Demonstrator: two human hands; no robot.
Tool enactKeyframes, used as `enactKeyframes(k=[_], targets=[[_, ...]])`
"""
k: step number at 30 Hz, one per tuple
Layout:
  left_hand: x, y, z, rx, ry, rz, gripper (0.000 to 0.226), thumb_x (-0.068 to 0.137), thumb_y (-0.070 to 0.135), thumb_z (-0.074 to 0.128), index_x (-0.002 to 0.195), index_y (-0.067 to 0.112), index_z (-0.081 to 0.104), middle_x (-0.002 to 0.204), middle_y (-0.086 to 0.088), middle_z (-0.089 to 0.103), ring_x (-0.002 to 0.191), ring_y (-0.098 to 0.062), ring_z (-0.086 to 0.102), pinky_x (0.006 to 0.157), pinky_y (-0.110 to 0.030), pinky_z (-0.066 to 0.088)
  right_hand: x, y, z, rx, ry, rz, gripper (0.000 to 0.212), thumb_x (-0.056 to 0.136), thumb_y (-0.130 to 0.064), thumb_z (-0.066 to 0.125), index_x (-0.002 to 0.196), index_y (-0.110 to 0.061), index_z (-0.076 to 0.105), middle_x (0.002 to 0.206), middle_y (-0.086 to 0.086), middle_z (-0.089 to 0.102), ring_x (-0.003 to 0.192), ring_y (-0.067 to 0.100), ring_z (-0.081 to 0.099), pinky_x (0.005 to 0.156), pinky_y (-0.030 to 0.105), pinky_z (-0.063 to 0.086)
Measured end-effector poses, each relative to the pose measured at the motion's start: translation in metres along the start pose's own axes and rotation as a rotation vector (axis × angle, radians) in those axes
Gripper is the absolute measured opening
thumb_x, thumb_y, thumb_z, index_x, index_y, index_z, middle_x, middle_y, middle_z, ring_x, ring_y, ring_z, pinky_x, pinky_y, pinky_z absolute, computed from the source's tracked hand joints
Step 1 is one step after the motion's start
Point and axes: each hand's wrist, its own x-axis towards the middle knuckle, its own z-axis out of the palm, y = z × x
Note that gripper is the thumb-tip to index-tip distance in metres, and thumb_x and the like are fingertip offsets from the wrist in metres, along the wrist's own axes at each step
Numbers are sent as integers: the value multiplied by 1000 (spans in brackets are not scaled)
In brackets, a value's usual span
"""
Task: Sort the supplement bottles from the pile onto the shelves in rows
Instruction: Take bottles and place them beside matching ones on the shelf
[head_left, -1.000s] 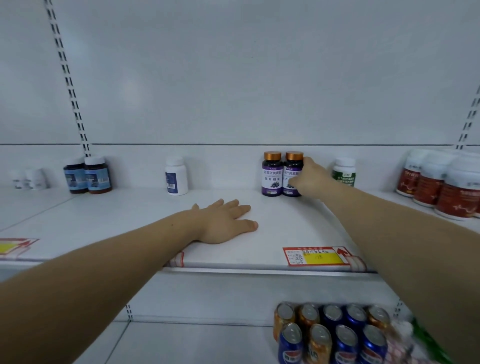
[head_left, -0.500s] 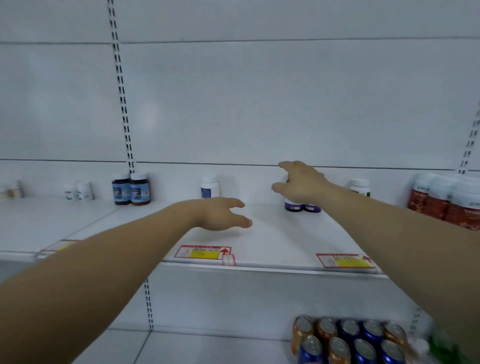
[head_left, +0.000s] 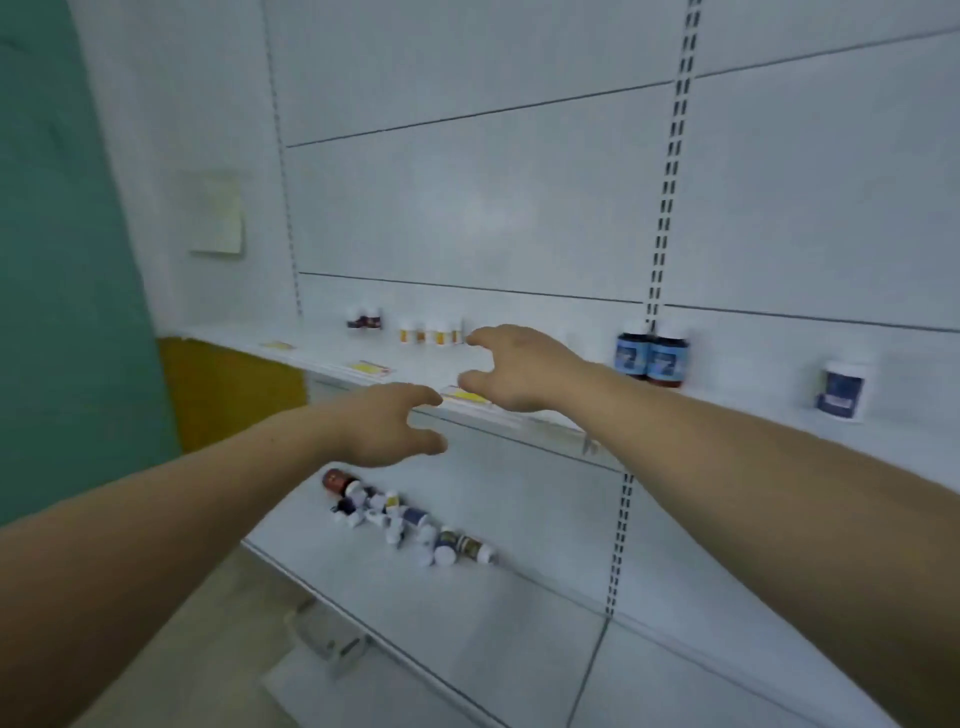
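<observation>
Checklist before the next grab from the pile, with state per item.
1. Left hand free: ok, fingers loosely spread and holding nothing.
2. Right hand free: ok, open and holding nothing.
3. Pile in view: ok, bottles lie jumbled on the lower shelf.
4. Way down to the pile: ok, nothing shows between the left hand and the pile.
5. Pile labels readable for sorting: cannot tell, the picture is blurred.
6. Room on the upper shelf: ok, there is a bare stretch between the blue pair and the white bottle.
</observation>
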Motion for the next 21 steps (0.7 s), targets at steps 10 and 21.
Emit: enactKeyframes(k=[10, 21], targets=[[-46, -201, 54, -60, -124, -297, 66, 87, 50, 57, 144, 27, 33, 151, 1, 32, 131, -20, 39, 104, -32, 33, 105, -140, 165, 105, -253, -182, 63, 90, -55, 48, 145, -27, 34, 150, 4, 37, 131, 27, 40, 102, 41, 36], [99, -313, 170, -206, -272, -355, 62, 88, 48, 56, 142, 26, 35, 150, -2, 32, 131, -22, 38, 107, -35, 35, 215, -62, 353, 247, -453, 133, 48, 88, -51, 50, 124, -18, 51, 120, 8, 59, 101, 26, 55, 75, 31, 40]])
